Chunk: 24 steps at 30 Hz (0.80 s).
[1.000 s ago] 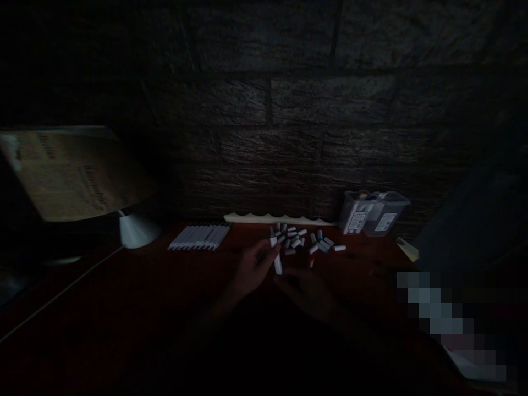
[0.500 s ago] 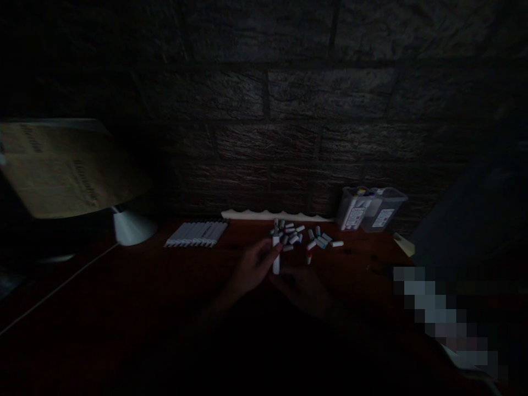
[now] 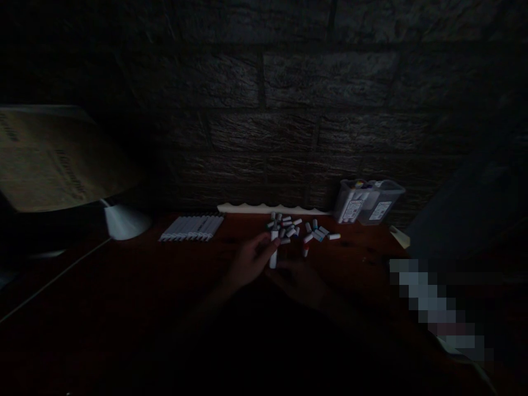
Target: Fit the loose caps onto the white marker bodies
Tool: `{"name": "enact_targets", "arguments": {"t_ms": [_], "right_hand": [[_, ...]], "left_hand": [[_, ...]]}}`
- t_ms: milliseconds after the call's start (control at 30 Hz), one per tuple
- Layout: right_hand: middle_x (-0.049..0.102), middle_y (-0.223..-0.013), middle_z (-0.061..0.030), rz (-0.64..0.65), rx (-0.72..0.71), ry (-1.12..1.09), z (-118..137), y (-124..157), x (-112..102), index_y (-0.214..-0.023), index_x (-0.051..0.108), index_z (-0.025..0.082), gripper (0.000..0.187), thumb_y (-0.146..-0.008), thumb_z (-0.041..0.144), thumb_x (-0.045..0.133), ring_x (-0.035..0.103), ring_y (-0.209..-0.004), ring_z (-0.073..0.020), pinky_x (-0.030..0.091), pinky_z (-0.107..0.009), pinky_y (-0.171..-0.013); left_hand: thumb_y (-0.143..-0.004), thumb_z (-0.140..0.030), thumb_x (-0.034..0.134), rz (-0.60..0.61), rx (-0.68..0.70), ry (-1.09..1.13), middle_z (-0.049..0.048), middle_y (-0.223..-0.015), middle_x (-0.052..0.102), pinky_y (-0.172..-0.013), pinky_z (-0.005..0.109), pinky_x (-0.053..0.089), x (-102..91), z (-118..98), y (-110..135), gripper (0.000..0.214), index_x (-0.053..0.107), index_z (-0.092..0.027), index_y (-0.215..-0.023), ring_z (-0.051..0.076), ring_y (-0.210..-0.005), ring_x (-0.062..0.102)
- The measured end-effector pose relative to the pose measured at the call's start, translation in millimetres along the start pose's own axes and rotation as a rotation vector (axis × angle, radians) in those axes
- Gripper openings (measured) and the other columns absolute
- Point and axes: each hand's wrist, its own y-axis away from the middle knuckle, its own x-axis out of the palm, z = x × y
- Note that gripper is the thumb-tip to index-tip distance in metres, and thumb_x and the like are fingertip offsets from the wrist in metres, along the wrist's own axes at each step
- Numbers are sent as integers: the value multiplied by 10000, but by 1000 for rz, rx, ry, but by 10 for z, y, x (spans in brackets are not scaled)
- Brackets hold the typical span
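My left hand (image 3: 249, 265) pinches a white marker (image 3: 273, 252) between its fingers, near the loose caps (image 3: 295, 231); whether my right hand (image 3: 297, 279) has its fingers spread, I cannot tell.

A dark brick wall (image 3: 289, 110) rises behind the reddish worktop (image 3: 124, 286) (very dim light), with a white lamp base (image 3: 126, 223) at left.

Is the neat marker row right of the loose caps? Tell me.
No, the marker row lies left of the loose caps.
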Motion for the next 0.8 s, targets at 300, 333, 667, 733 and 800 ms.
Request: {"name": "enact_targets", "arguments": {"t_ms": [300, 333, 667, 733, 800], "right_hand": [[734, -1026, -61, -2, -83, -41, -32, -15, 4, -961, 721, 193, 185, -882, 236, 559, 672, -909, -170, 510, -321, -828], [737, -1003, -57, -1, -80, -44, -41, -15, 8, -959, 719, 192, 185, -885, 236, 556, 675, -882, -164, 511, -315, -817], [732, -864, -34, -24, -11, 7, 15, -7, 8, -848, 711, 183, 215, -908, 318, 555, 647, -733, -134, 485, -270, -710], [731, -861, -34, -25, -9, -5, 16, -10, 3, -857, 710, 178, 204, -902, 314, 564, 647, -728, -132, 481, -262, -697], [729, -883, -37, -19, -14, -18, 12, -12, 0, -873, 709, 175, 203, -904, 311, 561, 652, -749, -133, 483, -261, -706]], "left_hand": [[-917, -410, 531, 151, 41, -55, 23, -910, 705, -807, 280, 475, 51, -34, 49, 267, 678, -188, -916, 176, -856, 637], [-917, -409, 530, 147, 43, -48, 25, -924, 709, -818, 286, 479, 52, -35, 50, 266, 680, -191, -925, 180, -867, 640], [-936, -498, 460, 69, -79, 109, 40, -888, 725, -728, 259, 497, 20, -47, 13, 377, 646, -170, -937, 175, -808, 663], [-936, -519, 455, 74, -98, 130, 47, -919, 732, -720, 260, 499, 23, -38, 15, 401, 645, -168, -973, 179, -817, 668], [-937, -536, 446, 85, -115, 125, 49, -938, 733, -716, 260, 501, 28, -35, 21, 425, 651, -169, -1000, 183, -830, 672]]}}
